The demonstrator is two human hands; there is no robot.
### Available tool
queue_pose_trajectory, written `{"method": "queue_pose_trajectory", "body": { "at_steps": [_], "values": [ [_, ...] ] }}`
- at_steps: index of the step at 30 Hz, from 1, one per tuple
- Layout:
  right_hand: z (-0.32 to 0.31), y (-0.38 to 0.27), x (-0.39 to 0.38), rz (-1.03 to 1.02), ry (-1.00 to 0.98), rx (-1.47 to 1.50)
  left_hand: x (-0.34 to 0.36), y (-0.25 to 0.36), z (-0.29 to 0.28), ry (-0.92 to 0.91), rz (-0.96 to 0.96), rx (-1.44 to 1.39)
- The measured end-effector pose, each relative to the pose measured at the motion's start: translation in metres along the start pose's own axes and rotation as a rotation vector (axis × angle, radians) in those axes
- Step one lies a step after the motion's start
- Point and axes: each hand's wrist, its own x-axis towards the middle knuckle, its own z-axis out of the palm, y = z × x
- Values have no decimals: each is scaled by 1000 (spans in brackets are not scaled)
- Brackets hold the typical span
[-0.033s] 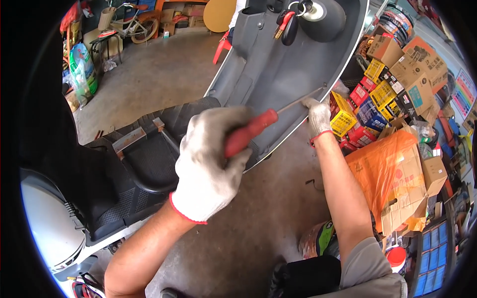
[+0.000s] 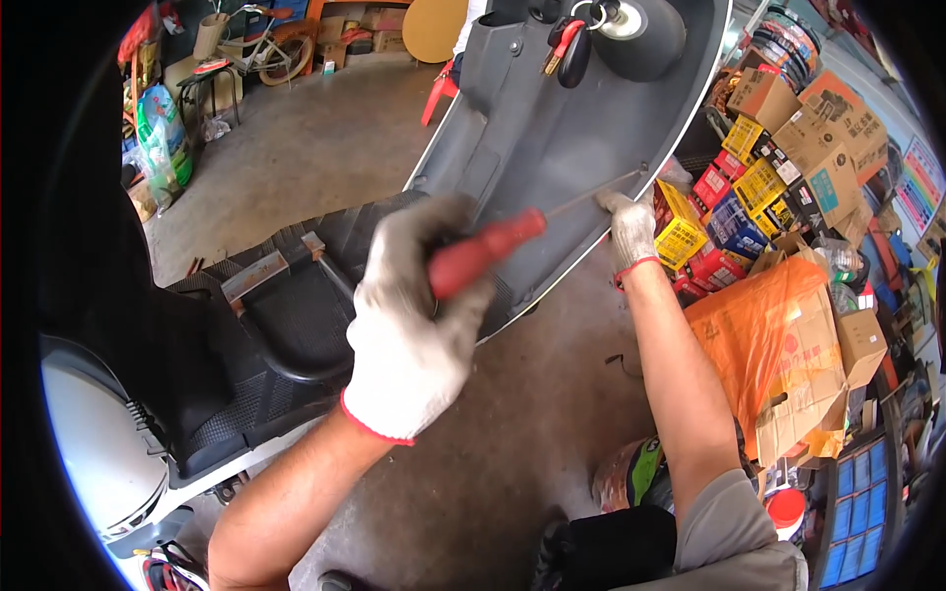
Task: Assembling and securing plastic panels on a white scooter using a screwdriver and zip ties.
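Observation:
My gloved left hand (image 2: 414,315) is wrapped round a red-handled screwdriver (image 2: 488,251), both blurred. The thin shaft reaches up-right to a small fastener (image 2: 642,167) near the rim of a scooter's grey inner front panel (image 2: 552,138); whether the tip sits in it is unclear. My gloved right hand (image 2: 631,227) grips the panel's edge just below the shaft, its fingers bent over the rim. Keys (image 2: 570,54) hang at the top of the panel. A black U-shaped tube with a metal bracket (image 2: 254,278) lies on the dark footboard (image 2: 227,404).
A black seat (image 2: 99,256) and white body (image 2: 99,433) are at left. Boxes (image 2: 759,187) and orange sheeting (image 2: 729,335) crowd the right, beside a blue-drawer cabinet (image 2: 857,492). A bicycle (image 2: 261,54), red stool (image 2: 439,94) and partly hidden person (image 2: 468,25) are at the back.
My left hand and the screwdriver handle have shifted slightly up and to the left, with the handle turned a little. My right hand looks unmoved.

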Motion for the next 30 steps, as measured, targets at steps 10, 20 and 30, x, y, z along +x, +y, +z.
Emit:
{"method": "queue_pose_trajectory", "body": {
  "at_steps": [10,20,30],
  "values": [
    [-2,6,1,6,-57,33,8,0,-3,-56,-142,-169],
    [0,8,2,-3,-19,108,-2,3,0,-24,-155,-110],
    [0,1,-1,15,-57,139,-6,2,0,-64,-36,-93]
  ]
}}
